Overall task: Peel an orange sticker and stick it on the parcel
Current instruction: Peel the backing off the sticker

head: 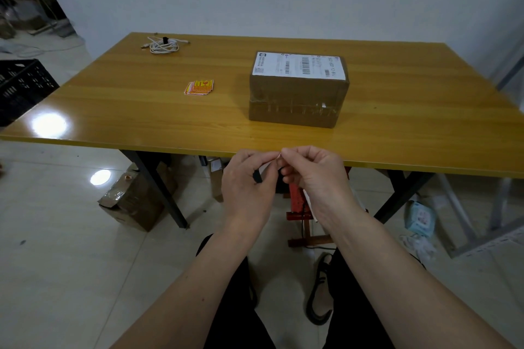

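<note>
A brown taped parcel point(297, 99) with a white shipping label on top stands on the yellow wooden table point(141, 110), right of centre. A small stack of orange stickers point(199, 87) lies to its left. My left hand point(246, 181) and my right hand point(314, 176) meet just in front of the table's near edge, fingertips pinched together on a small sticker sheet point(269, 165), of which only a white sliver shows between the fingers. Its orange face is hidden from me.
A coiled white cable point(164, 45) lies at the table's far left. Under the table are cardboard boxes point(133, 201) and a red tool point(297, 207). A black crate point(22, 88) stands left of the table, and a metal frame point(482, 235) on the floor at right.
</note>
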The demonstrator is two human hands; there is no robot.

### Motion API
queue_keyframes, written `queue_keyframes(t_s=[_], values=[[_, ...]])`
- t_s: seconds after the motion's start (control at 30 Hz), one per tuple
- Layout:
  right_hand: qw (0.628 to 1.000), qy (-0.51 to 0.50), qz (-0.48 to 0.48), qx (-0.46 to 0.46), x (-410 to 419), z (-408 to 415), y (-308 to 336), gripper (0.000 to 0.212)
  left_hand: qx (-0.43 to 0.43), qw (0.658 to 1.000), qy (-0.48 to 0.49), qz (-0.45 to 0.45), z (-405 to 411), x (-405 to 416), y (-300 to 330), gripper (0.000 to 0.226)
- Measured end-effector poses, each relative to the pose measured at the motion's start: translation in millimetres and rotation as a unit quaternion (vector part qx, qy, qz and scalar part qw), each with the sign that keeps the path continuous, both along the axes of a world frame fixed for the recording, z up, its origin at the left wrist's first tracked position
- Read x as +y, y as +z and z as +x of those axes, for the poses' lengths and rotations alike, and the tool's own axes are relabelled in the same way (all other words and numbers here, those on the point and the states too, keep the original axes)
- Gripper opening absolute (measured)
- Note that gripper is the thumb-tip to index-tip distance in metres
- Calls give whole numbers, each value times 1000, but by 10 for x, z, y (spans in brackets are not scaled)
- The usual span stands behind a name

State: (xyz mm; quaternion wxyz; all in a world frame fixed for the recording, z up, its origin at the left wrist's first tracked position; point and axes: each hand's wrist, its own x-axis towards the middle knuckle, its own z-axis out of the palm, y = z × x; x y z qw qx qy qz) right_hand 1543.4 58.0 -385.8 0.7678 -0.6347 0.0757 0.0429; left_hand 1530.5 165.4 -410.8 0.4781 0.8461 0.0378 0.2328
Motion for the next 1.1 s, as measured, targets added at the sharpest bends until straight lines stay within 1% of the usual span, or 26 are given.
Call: queue_keyframes(t_s=[0.1, 0.2, 0.37, 0.7, 0.83, 0.93, 1.0, 1.1], values=[[1000, 2, 11, 7, 2, -2, 3, 10, 2, 1000, -3, 0, -10, -1, 6, 13], [999, 6, 28, 21, 0, -6, 4, 17, -5, 1000, -1, 14, -22, -9, 17, 14], [999, 8, 19, 26, -8, -15, -12, 11, -3, 1000, -6, 9, -13, -6, 16, 15], [1000, 14, 4, 2, -13, -22, -30, 14, 0, 1000, -6, -14, -2, -13, 8, 14], [999, 28, 7, 18, -11, -34, -25, 16, -6, 999, 19, 31, 0, -21, -4, 11], [999, 27, -24, 22, 0, -21, -30, 17, -5, 997, 18, 77, -3, -24, 0, 12], [999, 15, -17, 28, -7, 9, -34, 18, 4, 999, 10, 37, -2, -10, -8, 13], [999, -10, 12, 46, -42, 53, -26, 17, 42, 996, 8, -75, -16, -1, -7, 9]])
